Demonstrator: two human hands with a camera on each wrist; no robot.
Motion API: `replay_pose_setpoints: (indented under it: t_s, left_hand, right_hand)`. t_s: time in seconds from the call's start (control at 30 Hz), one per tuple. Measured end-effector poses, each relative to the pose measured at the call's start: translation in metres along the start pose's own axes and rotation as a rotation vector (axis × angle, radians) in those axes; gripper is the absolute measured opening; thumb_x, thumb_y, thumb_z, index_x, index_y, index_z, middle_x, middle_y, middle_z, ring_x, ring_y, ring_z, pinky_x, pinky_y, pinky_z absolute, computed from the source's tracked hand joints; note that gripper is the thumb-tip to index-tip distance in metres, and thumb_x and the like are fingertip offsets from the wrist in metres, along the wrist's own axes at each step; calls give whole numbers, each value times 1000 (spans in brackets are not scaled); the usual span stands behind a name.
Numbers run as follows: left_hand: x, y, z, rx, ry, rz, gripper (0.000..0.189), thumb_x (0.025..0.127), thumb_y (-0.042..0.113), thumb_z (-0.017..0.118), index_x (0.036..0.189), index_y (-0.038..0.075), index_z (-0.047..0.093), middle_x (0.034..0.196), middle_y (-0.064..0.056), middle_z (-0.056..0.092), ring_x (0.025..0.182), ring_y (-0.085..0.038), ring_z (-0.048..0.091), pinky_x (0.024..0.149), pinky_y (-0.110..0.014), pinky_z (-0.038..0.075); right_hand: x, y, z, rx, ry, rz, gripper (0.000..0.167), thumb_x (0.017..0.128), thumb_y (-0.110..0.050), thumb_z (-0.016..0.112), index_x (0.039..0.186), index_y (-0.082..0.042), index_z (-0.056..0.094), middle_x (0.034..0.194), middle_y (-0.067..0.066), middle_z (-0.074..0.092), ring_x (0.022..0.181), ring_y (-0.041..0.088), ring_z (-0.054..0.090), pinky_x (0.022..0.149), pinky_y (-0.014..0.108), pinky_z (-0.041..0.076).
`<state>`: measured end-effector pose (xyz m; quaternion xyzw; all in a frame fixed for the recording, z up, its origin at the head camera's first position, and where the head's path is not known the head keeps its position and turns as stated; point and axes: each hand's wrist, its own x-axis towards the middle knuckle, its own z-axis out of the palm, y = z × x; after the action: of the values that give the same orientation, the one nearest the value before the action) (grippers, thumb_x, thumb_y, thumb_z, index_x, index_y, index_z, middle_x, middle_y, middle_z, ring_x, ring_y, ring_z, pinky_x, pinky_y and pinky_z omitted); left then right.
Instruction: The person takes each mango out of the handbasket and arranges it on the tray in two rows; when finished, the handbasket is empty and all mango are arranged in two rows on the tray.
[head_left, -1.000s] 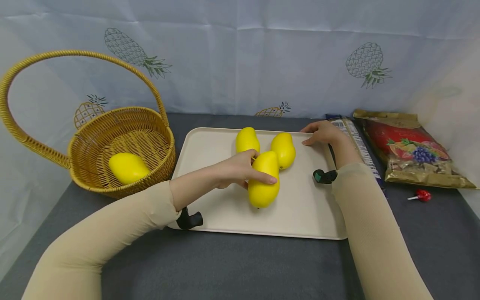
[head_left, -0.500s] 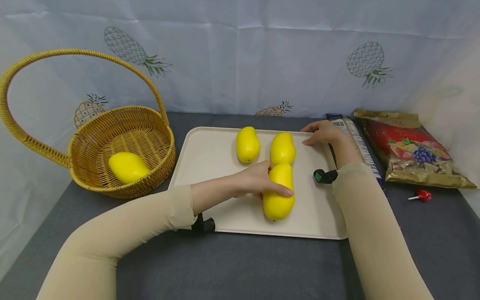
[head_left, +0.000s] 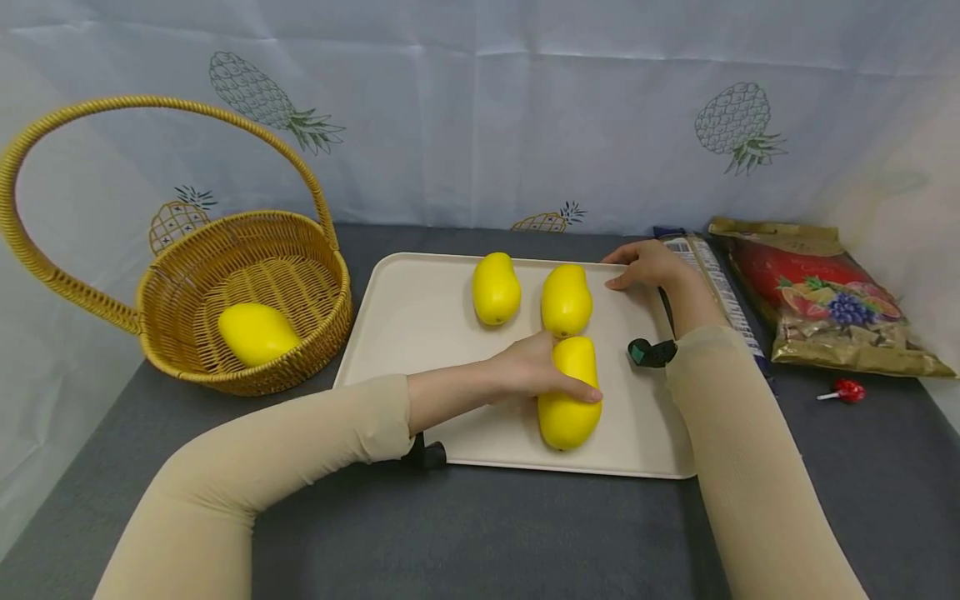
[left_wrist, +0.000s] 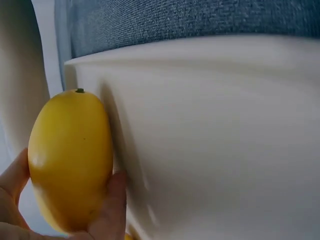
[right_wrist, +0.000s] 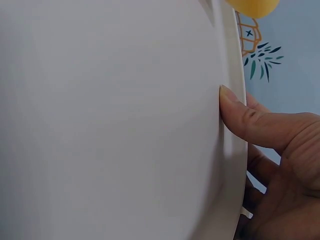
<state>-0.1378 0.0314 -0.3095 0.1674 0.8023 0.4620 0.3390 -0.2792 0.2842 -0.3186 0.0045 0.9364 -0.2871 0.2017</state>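
Observation:
My left hand (head_left: 534,367) grips a yellow mango (head_left: 570,421) low over the front right part of the cream tray (head_left: 420,333). In the left wrist view the thumb and fingers lie along both sides of this mango (left_wrist: 72,155), its stem end pointing away from the palm. Two more mangoes, one at the back middle (head_left: 496,289) and one to its right (head_left: 566,300), rest on the tray. My right hand (head_left: 651,268) holds the tray's far rim near the right corner. In the right wrist view its thumb (right_wrist: 240,117) presses inside the rim, fingers behind.
A wicker basket (head_left: 165,321) with a tall handle stands at the left, one mango (head_left: 257,334) inside. To the right of the tray lie a red and gold bag (head_left: 832,296), a white and blue packet (head_left: 720,283) and a red lollipop (head_left: 847,391). A pineapple-print cloth hangs behind.
My left hand has carried its mango right and toward the front of the tray, away from the back middle mango. The right hand has stayed at the rim.

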Motion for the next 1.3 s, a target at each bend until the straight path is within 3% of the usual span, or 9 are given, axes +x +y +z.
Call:
replay_pose_setpoints:
  t_s: [0.17,0.37,0.53,0.73,1.3]
  left_hand:
    - [-1,0,4,62,37,7,65,77,41,82,129,18,49,106,1,61,96,-15,58,82,-26,45]
    - [-1,-2,5,80,42,29,52,82,43,77,123,22,53,101,2,64,89,-13,60,78,-25,46]
    - [-2,-2,6,103,61,-17,54,80,48,76,119,20,51,98,1,63,85,-14,60,73,-24,47]
    - [-2,-3,5,108,41,-31,49,81,48,75,112,18,52,96,-1,61,79,-15,60,63,-25,51]
    - [-4,-5,2,119,12,-23,43,84,48,71,106,15,54,91,-3,60,74,-15,60,63,-27,54]
  right_hand:
    - [-1,1,0,-8,2,-1,56,92,-23,71,142,-7,51,148,23,44,137,43,40,116,60,33]
    - [1,1,1,-6,4,9,56,92,-24,71,142,-8,52,148,24,44,136,44,40,116,60,34]
    - [2,0,2,-5,4,9,57,92,-24,71,142,-8,51,148,24,44,136,44,40,116,60,34]
    - [2,1,1,-11,3,6,58,92,-25,71,143,-8,50,148,24,43,136,45,40,116,61,33]
    - [-1,1,1,2,-4,-8,55,93,-23,70,142,-8,51,148,24,44,135,44,41,115,60,35]
